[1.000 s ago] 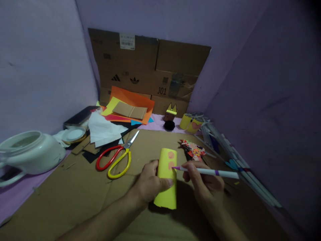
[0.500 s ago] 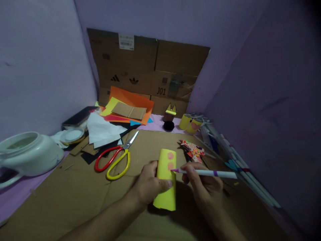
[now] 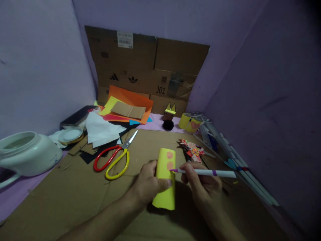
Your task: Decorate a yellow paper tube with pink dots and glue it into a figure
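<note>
My left hand [image 3: 150, 184] is wrapped round a yellow paper tube [image 3: 164, 197], its thumb lying across the front. Two orange round spots [image 3: 170, 165] are coloured one above the other on the tube's upper part. Between the thumb and fingers of my right hand [image 3: 200, 180] is a white marker pen [image 3: 220, 173] with a purple tip. That tip is at the tube's surface, just under the lower spot; whether it touches cannot be made out. The far side of the tube is hidden.
Scissors [image 3: 116, 160] with red and yellow handles lie left of my hands. Further left stands a white ceramic pot [image 3: 47, 154]. Coloured paper [image 3: 140, 95] is piled behind. Yellow cups [image 3: 193, 125], a patterned pouch [image 3: 194, 150] and long white rods [image 3: 240, 164] are on the right.
The whole view has shifted very slightly. Both hands, the tube and the marker keep almost the same positions relative to each other.
</note>
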The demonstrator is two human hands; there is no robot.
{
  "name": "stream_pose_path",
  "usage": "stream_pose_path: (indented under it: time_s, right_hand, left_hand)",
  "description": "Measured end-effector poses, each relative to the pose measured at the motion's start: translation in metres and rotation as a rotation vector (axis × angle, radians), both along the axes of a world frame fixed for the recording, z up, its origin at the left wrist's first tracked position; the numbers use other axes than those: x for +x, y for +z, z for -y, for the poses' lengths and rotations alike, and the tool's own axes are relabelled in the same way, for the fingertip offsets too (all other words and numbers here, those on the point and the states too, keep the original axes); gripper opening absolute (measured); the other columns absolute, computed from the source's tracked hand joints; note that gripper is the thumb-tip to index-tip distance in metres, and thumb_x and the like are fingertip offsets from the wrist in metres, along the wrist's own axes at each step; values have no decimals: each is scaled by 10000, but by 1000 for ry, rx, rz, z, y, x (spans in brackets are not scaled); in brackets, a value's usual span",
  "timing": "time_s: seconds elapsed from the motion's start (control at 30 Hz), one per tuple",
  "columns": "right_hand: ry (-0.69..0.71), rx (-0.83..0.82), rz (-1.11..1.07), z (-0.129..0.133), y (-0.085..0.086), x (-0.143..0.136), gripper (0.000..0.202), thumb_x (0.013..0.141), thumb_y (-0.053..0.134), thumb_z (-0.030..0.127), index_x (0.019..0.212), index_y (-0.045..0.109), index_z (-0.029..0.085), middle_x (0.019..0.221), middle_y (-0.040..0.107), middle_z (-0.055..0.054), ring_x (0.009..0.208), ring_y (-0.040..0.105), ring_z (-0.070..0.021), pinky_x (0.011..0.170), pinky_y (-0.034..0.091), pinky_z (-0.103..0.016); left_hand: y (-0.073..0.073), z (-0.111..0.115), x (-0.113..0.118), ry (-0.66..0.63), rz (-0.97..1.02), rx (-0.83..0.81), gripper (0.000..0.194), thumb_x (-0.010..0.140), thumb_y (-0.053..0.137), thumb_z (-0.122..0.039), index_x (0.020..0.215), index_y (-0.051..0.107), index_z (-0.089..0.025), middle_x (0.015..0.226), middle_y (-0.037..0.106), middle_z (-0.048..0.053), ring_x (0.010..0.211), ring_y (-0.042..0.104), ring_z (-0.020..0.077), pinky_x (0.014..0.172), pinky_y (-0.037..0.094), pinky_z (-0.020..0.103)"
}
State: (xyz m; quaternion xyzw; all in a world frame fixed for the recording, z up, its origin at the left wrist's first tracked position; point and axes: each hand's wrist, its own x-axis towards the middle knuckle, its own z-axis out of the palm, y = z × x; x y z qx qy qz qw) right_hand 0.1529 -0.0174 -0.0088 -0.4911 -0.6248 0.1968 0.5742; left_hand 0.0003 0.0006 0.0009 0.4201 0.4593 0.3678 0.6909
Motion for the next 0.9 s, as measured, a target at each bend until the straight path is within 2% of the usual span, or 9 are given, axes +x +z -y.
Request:
stream_pose_path:
  time_s: [0.3,0.53,0.9]
  right_hand:
    - [-25,28,-5,0,1,0,215,883,541,276,746,677,181,520,593,8,465,558,-125,443,426,-227]
    - [20,53,14,-1,-1,1,213,875,542,255,734,684,182,503,592,11,443,554,-120,435,430,-225]
    - [28,31,-33,2,3,-4,184,861,560,259,756,695,193,543,610,6,474,565,-121,436,435,-222]
  left_hand:
    - [-2,0,-1,-17,17,11,390,511,700,-191,878,596,-113,758,630,50,682,576,193,601,465,293]
    - [-4,-1,-1,-19,32,6,404,515,710,-186,895,595,-109,766,642,56,718,600,216,626,482,306]
    - [-3,-1,1,-19,19,20,379,507,682,-179,870,591,-124,733,610,33,657,565,183,614,470,308]
